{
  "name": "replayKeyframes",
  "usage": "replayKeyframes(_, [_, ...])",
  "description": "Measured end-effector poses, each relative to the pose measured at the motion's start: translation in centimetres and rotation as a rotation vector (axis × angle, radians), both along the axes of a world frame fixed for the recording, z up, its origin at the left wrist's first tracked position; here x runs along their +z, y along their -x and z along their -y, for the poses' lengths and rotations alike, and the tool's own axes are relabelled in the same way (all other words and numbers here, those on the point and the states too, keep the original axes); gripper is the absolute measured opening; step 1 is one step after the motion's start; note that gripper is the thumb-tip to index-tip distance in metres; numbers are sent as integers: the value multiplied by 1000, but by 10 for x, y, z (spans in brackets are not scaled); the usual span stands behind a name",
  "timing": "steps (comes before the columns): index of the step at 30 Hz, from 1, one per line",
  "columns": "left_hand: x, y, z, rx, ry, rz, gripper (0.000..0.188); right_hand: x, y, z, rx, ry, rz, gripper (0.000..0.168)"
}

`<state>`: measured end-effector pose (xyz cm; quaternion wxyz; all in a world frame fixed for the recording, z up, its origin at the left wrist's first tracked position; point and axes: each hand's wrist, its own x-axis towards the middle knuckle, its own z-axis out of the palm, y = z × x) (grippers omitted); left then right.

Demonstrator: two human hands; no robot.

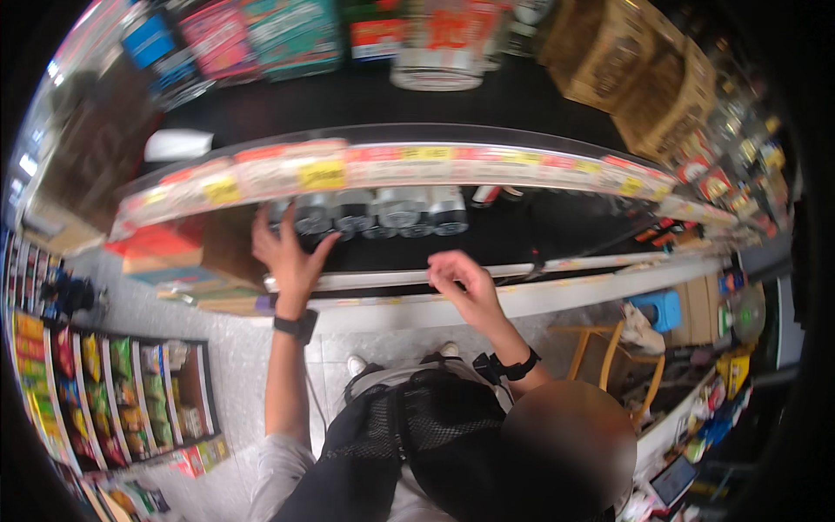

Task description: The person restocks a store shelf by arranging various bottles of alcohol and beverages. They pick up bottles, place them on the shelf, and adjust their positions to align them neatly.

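My left hand reaches to the lower shelf with thumb and fingers spread. It is at the left end of a group of silver and dark cans or bottles; whether its fingertips touch one is unclear. Just left of it stands a brown cardboard box. Farther right, my right hand hovers near the white front edge of the lower shelf. Its fingers are loosely curled, and I see nothing in them. Black straps circle both wrists.
Overhanging the cans is an upper shelf's price-label strip. Bottles and cartons stand on that shelf, with open cardboard cases at right. A snack rack is at lower left. A wooden chair and blue stool stand at right.
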<state>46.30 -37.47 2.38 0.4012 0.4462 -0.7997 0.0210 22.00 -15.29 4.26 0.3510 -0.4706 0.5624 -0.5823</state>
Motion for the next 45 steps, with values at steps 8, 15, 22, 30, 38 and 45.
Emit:
replayKeyframes(8, [-6, -2, 0, 52, 24, 16, 99, -11, 138, -119, -1049, 473, -251, 13])
replayKeyframes(15, [-12, -1, 3, 43, 70, -51, 110, 1, 279, -49, -823, 148, -538, 34])
replayKeyframes(22, [-10, 0, 2, 60, 67, 15, 108, 4, 316, 8, -537, 307, -1216, 36])
replayKeyframes(30, [-9, 4, 1, 44, 60, 2, 106, 18, 326, 4, -535, 509, -1556, 35])
replayKeyframes(38, [-8, 3, 1, 31, 74, -9, 105, 47, 244, -34, -672, 169, -579, 46])
replayKeyframes(45, [-10, 0, 0, 36, 65, 2, 103, 36, 241, -82, -886, 388, -590, 52])
